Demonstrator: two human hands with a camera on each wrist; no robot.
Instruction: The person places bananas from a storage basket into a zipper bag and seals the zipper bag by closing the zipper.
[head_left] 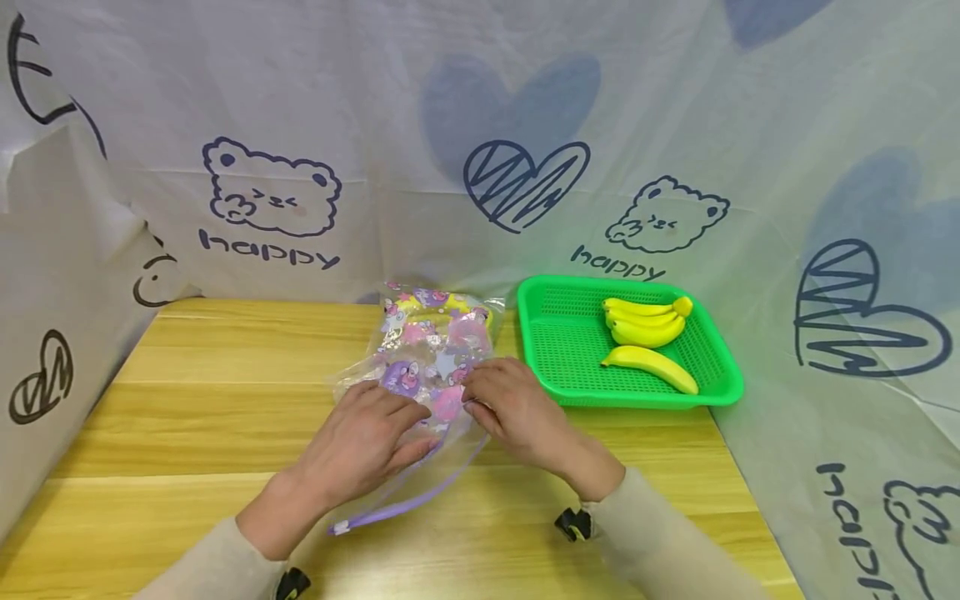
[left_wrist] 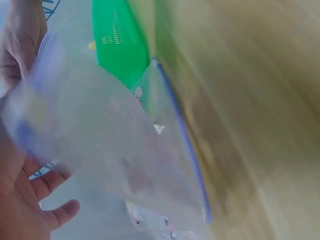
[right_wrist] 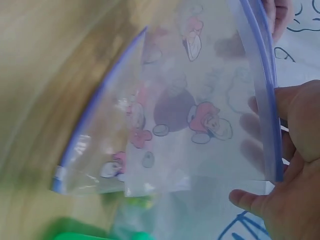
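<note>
A clear zip bag (head_left: 402,379) printed with pink and purple cartoon figures lies on the table, its mouth towards me. Something yellow shows through the film at its far end. Along the near edge runs a parted purple zip strip (head_left: 423,502), with a white slider (head_left: 341,527) at its left end. My left hand (head_left: 360,437) holds the bag's left side near the mouth, fingers bent. Opposite it, my right hand (head_left: 517,408) grips the right side; in the right wrist view its fingers show through the film beside the purple strip (right_wrist: 272,135), thumb apart.
To the right of the bag stands a green plastic basket (head_left: 731,387) with a perforated floor. A bunch of bananas (head_left: 647,327) and a single banana (head_left: 651,367) lie in it. A printed white cloth (head_left: 405,167) hangs behind and beside the wooden table (head_left: 225,400).
</note>
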